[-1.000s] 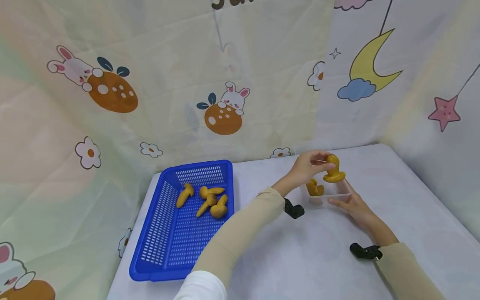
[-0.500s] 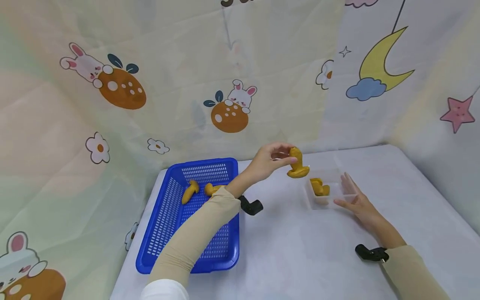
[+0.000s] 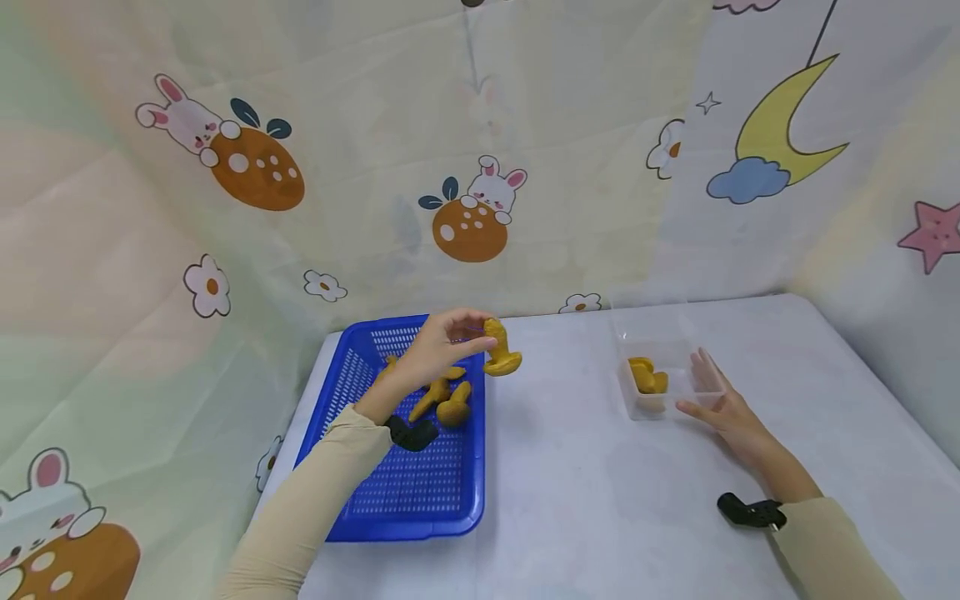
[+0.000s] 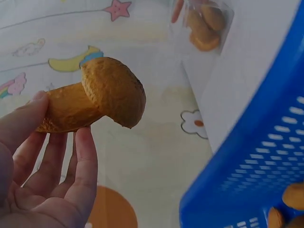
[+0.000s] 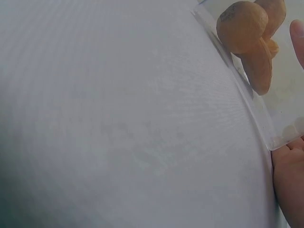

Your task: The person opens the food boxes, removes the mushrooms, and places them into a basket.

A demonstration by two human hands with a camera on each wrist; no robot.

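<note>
In the head view my left hand point(image 3: 435, 352) pinches the stem of a brown-yellow mushroom point(image 3: 501, 350), cap down, above the right rim of the blue basket point(image 3: 480, 479). The left wrist view shows that mushroom's rounded cap point(image 4: 116, 92), with the thumb on one side of the stem and fingers on the other. Several similar mushrooms point(image 3: 454, 408) lie in the basket, partly hidden by the left hand and wrist. My right hand point(image 3: 731, 419) rests against the right side of a clear plastic box point(image 3: 637, 408), fingers extended. Mushrooms point(image 5: 242, 26) lie at the box's left end.
A white cloth covers the table point(image 3: 570, 483). The box's clear lid point(image 3: 652, 321) seems to stand raised behind it. A printed curtain point(image 3: 360, 167) hangs along the table's back. Black camera mounts point(image 3: 750, 510) are strapped to both wrists.
My left hand has carried the mushroom from over the clear box leftward to the basket's right rim. The right hand has stayed at the box. The head view has shifted slightly left.
</note>
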